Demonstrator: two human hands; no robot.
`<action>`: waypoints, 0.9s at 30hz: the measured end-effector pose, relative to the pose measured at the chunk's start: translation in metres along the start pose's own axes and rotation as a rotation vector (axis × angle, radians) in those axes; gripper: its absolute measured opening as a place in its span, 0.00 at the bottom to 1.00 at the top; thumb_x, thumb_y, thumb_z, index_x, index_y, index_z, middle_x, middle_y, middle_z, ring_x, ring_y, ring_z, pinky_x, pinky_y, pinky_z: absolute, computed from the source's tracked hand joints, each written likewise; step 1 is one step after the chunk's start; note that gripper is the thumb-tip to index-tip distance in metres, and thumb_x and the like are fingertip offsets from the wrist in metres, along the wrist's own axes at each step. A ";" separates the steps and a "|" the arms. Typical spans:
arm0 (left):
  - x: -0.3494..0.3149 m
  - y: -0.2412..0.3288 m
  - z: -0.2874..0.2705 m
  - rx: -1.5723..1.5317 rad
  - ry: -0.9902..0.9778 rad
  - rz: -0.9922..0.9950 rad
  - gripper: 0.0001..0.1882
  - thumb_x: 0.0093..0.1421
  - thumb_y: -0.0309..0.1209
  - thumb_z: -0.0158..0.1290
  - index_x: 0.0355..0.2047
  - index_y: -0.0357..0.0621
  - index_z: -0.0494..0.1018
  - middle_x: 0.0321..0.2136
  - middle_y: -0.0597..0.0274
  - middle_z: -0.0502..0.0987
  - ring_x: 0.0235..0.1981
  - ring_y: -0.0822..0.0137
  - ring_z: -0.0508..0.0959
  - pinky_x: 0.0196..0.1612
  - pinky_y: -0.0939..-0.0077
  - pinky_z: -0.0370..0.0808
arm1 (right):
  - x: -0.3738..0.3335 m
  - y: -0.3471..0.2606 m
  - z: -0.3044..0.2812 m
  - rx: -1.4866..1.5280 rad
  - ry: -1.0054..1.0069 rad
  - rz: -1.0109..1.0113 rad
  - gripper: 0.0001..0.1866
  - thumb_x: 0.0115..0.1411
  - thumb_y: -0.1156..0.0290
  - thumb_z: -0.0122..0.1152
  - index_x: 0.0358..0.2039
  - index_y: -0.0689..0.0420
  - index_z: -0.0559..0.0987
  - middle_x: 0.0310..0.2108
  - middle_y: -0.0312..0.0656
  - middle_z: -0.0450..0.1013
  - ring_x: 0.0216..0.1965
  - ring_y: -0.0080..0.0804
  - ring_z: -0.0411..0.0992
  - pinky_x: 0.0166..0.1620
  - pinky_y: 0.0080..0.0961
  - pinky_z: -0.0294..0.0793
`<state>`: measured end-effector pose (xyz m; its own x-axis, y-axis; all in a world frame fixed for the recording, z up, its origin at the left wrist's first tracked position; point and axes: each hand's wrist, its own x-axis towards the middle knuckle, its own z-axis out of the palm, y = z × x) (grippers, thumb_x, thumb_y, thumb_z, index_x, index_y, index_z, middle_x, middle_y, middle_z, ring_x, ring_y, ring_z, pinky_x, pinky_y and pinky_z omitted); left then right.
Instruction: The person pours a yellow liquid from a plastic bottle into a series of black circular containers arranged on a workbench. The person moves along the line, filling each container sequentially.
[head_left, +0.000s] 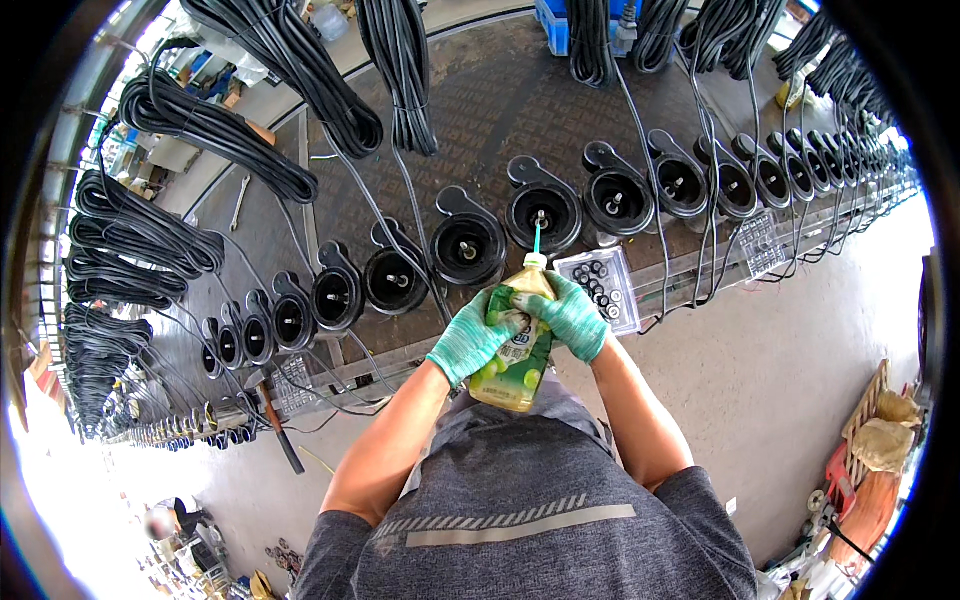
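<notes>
Both of my hands wear green striped knit gloves. My left hand (pixel 478 335) and my right hand (pixel 570 315) close around a squeezable plastic bottle (pixel 512 376) of yellowish liquid with a green label. The bottle tilts away from me, and a thin green nozzle (pixel 537 238) sticks out of its white cap. Its tip is at the metal shaft inside a round black pump housing (pixel 558 205); whether it touches I cannot tell. More black housings of the same kind, such as one on the left (pixel 467 248) and one on the right (pixel 620 200), stand beside it in a long row.
A clear box of small black rings (pixel 605 290) lies right of the bottle. Bundles of black cable (pixel 400 75) hang above the dark workbench (pixel 480 110), their leads running to the housings. A hammer (pixel 280 430) is at the bench's front edge; a wrench (pixel 240 203) lies farther back.
</notes>
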<state>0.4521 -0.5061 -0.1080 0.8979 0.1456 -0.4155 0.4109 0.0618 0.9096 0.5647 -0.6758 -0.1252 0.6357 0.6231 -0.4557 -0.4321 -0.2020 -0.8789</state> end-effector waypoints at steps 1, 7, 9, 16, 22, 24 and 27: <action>0.001 -0.002 -0.001 0.046 0.014 0.009 0.28 0.64 0.29 0.67 0.63 0.40 0.71 0.50 0.66 0.80 0.50 0.74 0.78 0.56 0.74 0.78 | 0.001 0.002 0.000 0.042 -0.020 -0.014 0.35 0.58 0.58 0.78 0.60 0.65 0.77 0.46 0.43 0.82 0.44 0.25 0.79 0.48 0.26 0.80; 0.004 -0.019 -0.005 0.148 0.027 0.051 0.38 0.63 0.30 0.68 0.69 0.39 0.62 0.56 0.62 0.77 0.54 0.73 0.76 0.59 0.73 0.76 | -0.009 -0.002 -0.001 0.109 -0.065 -0.080 0.38 0.59 0.61 0.78 0.64 0.65 0.72 0.49 0.41 0.80 0.48 0.25 0.77 0.52 0.25 0.79; 0.007 -0.023 -0.002 0.170 0.005 0.092 0.39 0.63 0.30 0.68 0.70 0.39 0.60 0.57 0.61 0.76 0.56 0.72 0.75 0.60 0.73 0.76 | -0.009 0.005 -0.008 0.099 -0.050 -0.132 0.38 0.59 0.62 0.77 0.65 0.64 0.71 0.51 0.42 0.79 0.50 0.26 0.77 0.55 0.26 0.78; 0.049 -0.011 0.047 0.127 -0.138 0.105 0.37 0.63 0.31 0.66 0.69 0.43 0.63 0.56 0.58 0.78 0.55 0.67 0.78 0.60 0.69 0.77 | -0.030 -0.005 -0.055 0.078 0.123 -0.128 0.32 0.61 0.63 0.76 0.62 0.61 0.75 0.50 0.40 0.80 0.49 0.25 0.78 0.53 0.27 0.79; 0.076 0.003 0.070 -0.053 -0.295 0.040 0.32 0.67 0.30 0.63 0.69 0.44 0.65 0.55 0.63 0.78 0.52 0.71 0.78 0.57 0.72 0.78 | -0.033 -0.025 -0.078 0.120 0.192 -0.048 0.29 0.61 0.63 0.75 0.60 0.62 0.78 0.48 0.37 0.80 0.47 0.24 0.78 0.51 0.27 0.80; 0.078 0.003 0.072 -0.123 -0.306 0.020 0.32 0.67 0.30 0.63 0.69 0.43 0.65 0.55 0.62 0.78 0.52 0.71 0.78 0.57 0.72 0.78 | -0.033 -0.031 -0.082 0.070 0.194 -0.020 0.27 0.61 0.63 0.75 0.57 0.62 0.80 0.46 0.36 0.81 0.45 0.22 0.78 0.50 0.27 0.80; 0.070 0.010 0.079 -0.225 -0.289 -0.033 0.31 0.67 0.31 0.63 0.68 0.42 0.66 0.55 0.61 0.78 0.53 0.71 0.78 0.57 0.71 0.78 | -0.030 -0.033 -0.090 -0.019 0.159 0.031 0.33 0.60 0.60 0.75 0.60 0.65 0.76 0.49 0.39 0.81 0.46 0.24 0.79 0.50 0.26 0.81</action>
<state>0.5318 -0.5729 -0.1283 0.9055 -0.1430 -0.3996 0.4243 0.2823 0.8604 0.6178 -0.7554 -0.0953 0.7163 0.4892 -0.4976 -0.4419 -0.2339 -0.8660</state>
